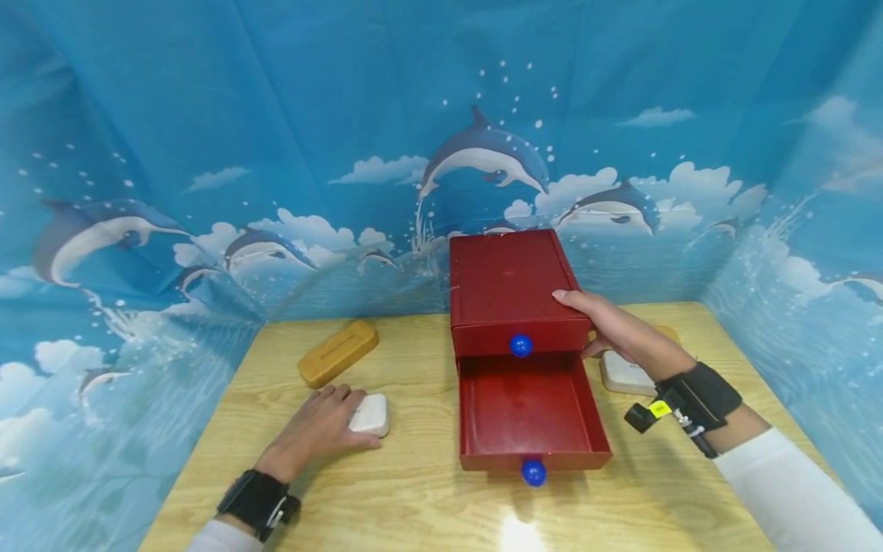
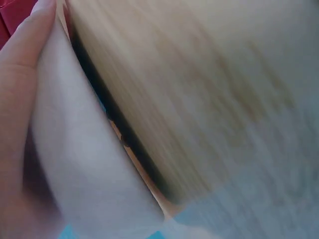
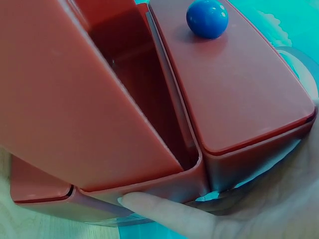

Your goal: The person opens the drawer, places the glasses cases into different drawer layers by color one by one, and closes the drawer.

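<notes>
My left hand (image 1: pixel 320 425) grips a small white rounded case (image 1: pixel 370 416) on the table, with the thumb along its near side. Up close in the left wrist view, the white case (image 2: pixel 89 134) fills much of the space beside my thumb. A red two-drawer cabinet (image 1: pixel 510 276) with blue ball knobs stands to the right. Its lower drawer (image 1: pixel 524 414) is pulled out and holds nothing; the upper one is closed. My right hand (image 1: pixel 614 326) rests on the cabinet's right upper edge. In the right wrist view, one straight digit touches the cabinet's side (image 3: pixel 164 186).
A tan oblong case (image 1: pixel 338 353) lies behind my left hand. Right of the cabinet sits another white case (image 1: pixel 626 373), with a tan item (image 1: pixel 667 332) partly hidden behind my right arm. A blue dolphin-print curtain (image 1: pixel 345 153) surrounds the wooden table (image 1: pixel 414 491).
</notes>
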Demonstrator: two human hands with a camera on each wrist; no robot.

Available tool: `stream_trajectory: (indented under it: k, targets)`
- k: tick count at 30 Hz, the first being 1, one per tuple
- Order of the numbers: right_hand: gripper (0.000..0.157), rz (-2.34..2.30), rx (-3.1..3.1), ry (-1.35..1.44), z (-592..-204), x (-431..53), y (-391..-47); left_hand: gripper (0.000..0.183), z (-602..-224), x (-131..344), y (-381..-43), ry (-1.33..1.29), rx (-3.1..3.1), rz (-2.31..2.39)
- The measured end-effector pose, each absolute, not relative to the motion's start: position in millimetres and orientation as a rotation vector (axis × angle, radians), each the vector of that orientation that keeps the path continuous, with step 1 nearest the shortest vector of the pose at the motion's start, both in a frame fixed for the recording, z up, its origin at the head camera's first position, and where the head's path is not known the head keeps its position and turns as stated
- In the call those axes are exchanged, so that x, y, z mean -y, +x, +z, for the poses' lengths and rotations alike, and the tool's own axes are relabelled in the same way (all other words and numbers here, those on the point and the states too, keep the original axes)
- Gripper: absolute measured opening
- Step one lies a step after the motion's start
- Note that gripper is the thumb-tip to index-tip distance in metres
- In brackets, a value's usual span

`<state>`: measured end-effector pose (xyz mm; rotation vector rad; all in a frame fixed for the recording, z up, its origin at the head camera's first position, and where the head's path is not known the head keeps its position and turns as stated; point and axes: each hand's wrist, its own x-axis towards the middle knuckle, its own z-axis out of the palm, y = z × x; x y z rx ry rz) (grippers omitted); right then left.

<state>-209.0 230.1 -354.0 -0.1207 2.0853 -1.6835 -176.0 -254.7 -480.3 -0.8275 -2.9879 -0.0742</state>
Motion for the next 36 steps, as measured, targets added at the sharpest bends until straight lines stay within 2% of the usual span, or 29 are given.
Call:
stream_trajectory:
  k: [8,15,36]
  targets:
    - [0.074,-1.690,-2.083,-0.120,-354,-230,-206,0.091,-478,249,-176,-0.758,3.042,-0.164]
    - [0.073,-1.679,-2.085,-0.121,-356,-230,-207,0.095,-455,230,-170,-0.740,3.028,-0.185]
    - [0.074,-1.679,-2.090,-0.120,-355,-230,-210,0.077,-367,149,-142,-1.088,2.638,-0.194]
